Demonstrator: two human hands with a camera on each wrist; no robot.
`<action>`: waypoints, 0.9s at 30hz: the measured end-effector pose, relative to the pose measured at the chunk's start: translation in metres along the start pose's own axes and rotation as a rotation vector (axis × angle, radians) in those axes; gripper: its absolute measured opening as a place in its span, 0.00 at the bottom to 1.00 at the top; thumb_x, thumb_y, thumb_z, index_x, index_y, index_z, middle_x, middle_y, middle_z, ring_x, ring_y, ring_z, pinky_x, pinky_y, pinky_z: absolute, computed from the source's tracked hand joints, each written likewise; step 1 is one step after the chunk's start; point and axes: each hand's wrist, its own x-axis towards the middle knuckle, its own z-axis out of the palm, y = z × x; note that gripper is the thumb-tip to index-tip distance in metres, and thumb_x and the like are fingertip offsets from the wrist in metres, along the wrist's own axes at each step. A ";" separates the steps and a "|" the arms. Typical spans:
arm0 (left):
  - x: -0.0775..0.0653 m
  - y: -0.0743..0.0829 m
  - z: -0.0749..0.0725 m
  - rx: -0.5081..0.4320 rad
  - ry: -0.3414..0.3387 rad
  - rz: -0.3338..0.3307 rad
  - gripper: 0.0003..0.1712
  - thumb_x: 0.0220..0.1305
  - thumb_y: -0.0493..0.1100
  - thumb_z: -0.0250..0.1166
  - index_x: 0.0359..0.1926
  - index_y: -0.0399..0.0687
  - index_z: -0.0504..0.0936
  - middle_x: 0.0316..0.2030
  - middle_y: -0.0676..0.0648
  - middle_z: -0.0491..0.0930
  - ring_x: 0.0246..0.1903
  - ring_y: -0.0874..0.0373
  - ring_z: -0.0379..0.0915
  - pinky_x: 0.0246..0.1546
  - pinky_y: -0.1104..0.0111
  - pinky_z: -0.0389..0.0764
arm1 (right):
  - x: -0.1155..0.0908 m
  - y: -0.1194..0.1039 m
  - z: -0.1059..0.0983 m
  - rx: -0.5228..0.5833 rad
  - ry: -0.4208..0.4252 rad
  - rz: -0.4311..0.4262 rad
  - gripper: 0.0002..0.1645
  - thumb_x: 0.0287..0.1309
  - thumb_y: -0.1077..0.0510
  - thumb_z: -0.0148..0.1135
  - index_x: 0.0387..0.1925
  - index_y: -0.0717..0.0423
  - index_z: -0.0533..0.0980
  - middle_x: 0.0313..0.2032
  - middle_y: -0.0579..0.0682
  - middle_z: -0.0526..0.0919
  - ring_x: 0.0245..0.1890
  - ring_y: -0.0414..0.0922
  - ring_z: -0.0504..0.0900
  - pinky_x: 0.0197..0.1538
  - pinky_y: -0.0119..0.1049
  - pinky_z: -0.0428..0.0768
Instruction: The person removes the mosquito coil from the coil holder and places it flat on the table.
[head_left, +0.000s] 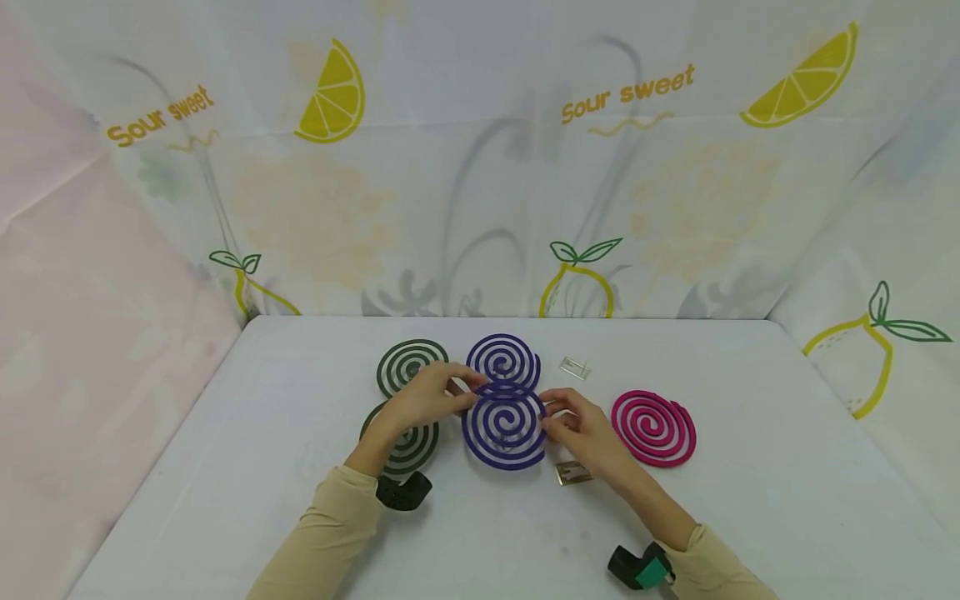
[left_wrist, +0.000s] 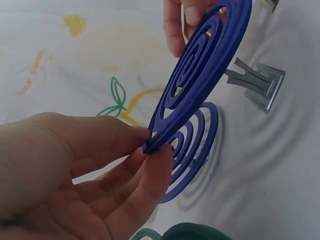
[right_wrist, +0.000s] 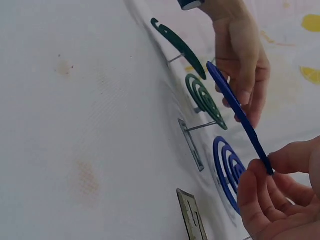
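Observation:
Both hands hold a blue mosquito coil (head_left: pixel 507 419) by opposite edges, raised above the white table. My left hand (head_left: pixel 427 395) pinches its left rim between thumb and fingers, as the left wrist view shows. On the opposite rim, my right hand (right_wrist: pixel 285 195) pinches with thumb and fingertips. Below the coil stands a metal coil stand (left_wrist: pixel 260 82) with an upright prong; whether they touch, I cannot tell. Just behind is a second blue coil (head_left: pixel 502 364), partly overlapped in the head view.
Two green coils (head_left: pixel 412 367) sit to the left, one behind the other, partly hidden by the left arm. A pink coil (head_left: pixel 651 426) is on the right. One loose metal stand (head_left: pixel 575 367) lies farther back; another stand (head_left: pixel 574 473) lies near the right wrist.

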 end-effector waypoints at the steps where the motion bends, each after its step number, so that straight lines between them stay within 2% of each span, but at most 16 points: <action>1: 0.000 -0.001 0.000 -0.034 -0.005 -0.009 0.17 0.62 0.34 0.60 0.52 0.39 0.80 0.44 0.41 0.80 0.36 0.57 0.81 0.32 0.69 0.81 | 0.000 -0.001 -0.001 0.015 0.004 0.019 0.22 0.63 0.61 0.56 0.59 0.56 0.67 0.48 0.60 0.74 0.38 0.42 0.81 0.42 0.28 0.81; 6: 0.003 -0.002 0.001 -0.187 -0.020 -0.058 0.19 0.63 0.34 0.59 0.55 0.38 0.77 0.46 0.39 0.77 0.38 0.56 0.81 0.38 0.65 0.83 | -0.001 -0.008 -0.007 0.100 -0.001 0.080 0.26 0.63 0.59 0.57 0.62 0.55 0.65 0.53 0.60 0.71 0.42 0.43 0.81 0.46 0.30 0.81; 9: 0.005 -0.002 0.003 -0.238 -0.009 -0.072 0.20 0.63 0.33 0.59 0.56 0.39 0.76 0.46 0.39 0.76 0.39 0.57 0.81 0.39 0.66 0.83 | -0.001 -0.010 -0.012 0.136 -0.006 0.064 0.28 0.63 0.58 0.57 0.64 0.55 0.64 0.55 0.62 0.69 0.44 0.45 0.81 0.46 0.31 0.82; 13: 0.006 -0.002 0.006 -0.300 0.013 -0.097 0.21 0.61 0.34 0.61 0.57 0.42 0.76 0.47 0.41 0.76 0.40 0.57 0.81 0.41 0.66 0.83 | -0.001 -0.009 -0.016 0.145 0.004 0.035 0.28 0.64 0.59 0.57 0.64 0.55 0.64 0.56 0.63 0.69 0.43 0.43 0.81 0.45 0.31 0.82; 19: 0.007 -0.002 0.010 -0.336 0.033 -0.119 0.21 0.61 0.35 0.62 0.57 0.45 0.77 0.48 0.42 0.76 0.38 0.58 0.82 0.42 0.65 0.83 | 0.000 -0.008 -0.020 0.128 0.031 0.037 0.27 0.63 0.58 0.58 0.63 0.55 0.65 0.55 0.62 0.69 0.41 0.39 0.81 0.45 0.28 0.81; 27: 0.008 -0.003 0.013 -0.347 0.038 -0.112 0.21 0.61 0.34 0.61 0.56 0.45 0.77 0.48 0.42 0.75 0.37 0.59 0.81 0.41 0.65 0.83 | -0.002 -0.011 -0.023 0.099 0.038 0.044 0.28 0.63 0.57 0.59 0.63 0.55 0.67 0.56 0.62 0.72 0.45 0.42 0.80 0.47 0.27 0.80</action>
